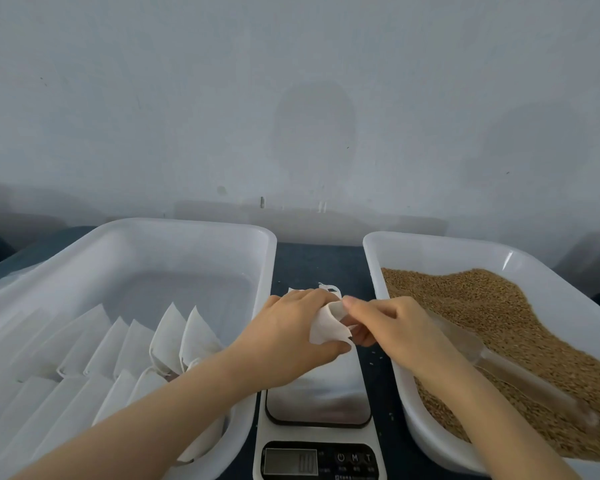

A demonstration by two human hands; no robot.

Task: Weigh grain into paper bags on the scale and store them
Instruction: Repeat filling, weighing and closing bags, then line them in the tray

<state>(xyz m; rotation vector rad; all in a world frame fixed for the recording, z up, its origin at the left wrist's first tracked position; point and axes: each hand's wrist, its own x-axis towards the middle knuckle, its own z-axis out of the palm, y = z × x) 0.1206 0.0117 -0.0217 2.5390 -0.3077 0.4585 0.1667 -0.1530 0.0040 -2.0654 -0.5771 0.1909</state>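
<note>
The left hand (291, 336) curls around a small white paper bag (328, 325), thumb below and fingers wrapped over the top, gripping it just above the scale. The right hand (392, 327) meets it from the other side, its fingertips (352, 303) pinching the bag's open edge, so both hands touch the same bag at its mouth. Whether the mouth is being opened or folded cannot be told.

Directly beneath the hands lies the white digital kitchen scale with a shiny steel platform (317, 393); its platform is bare where it shows, and its grey display (290, 461) shows digits too blurred to read. A few more white bags (329, 289) peek out just behind the hands, beyond the far end of the scale.

To the left, touching the scale's side, stands a large white plastic tub (201, 233) holding rows of filled white paper bags (174, 337) leaning against one another in its near half. To the right sits a second white plastic tray (430, 244) heaped with brown grain (492, 306), with a clear plastic scoop (520, 375) lying on the grain, partly hidden by the right forearm. Everything rests on a dark blue bench (312, 261), where a few loose grains lie scattered, against a pale wall (291, 98).
</note>
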